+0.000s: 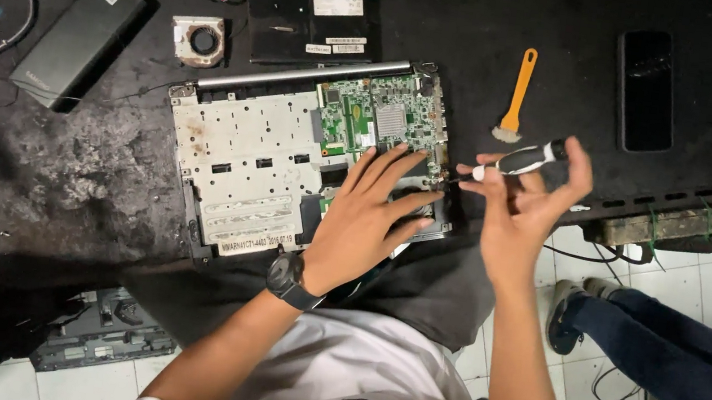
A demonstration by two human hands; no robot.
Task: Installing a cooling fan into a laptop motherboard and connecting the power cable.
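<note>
With the left hand [370,213] spread flat on the opened laptop [307,153] and the right hand [523,202] pinching a screwdriver [510,162], a slipped tip could gouge the green circuit board [381,120].

my left hand [369,215] covers part of the laptop chassis [288,165]; the screwdriver [505,162] tip is perhaps on a screw, too small to tell.

White label strip [255,246] on laptop chassis [243,159] — dark phone screen [646,89], probably off.
</note>
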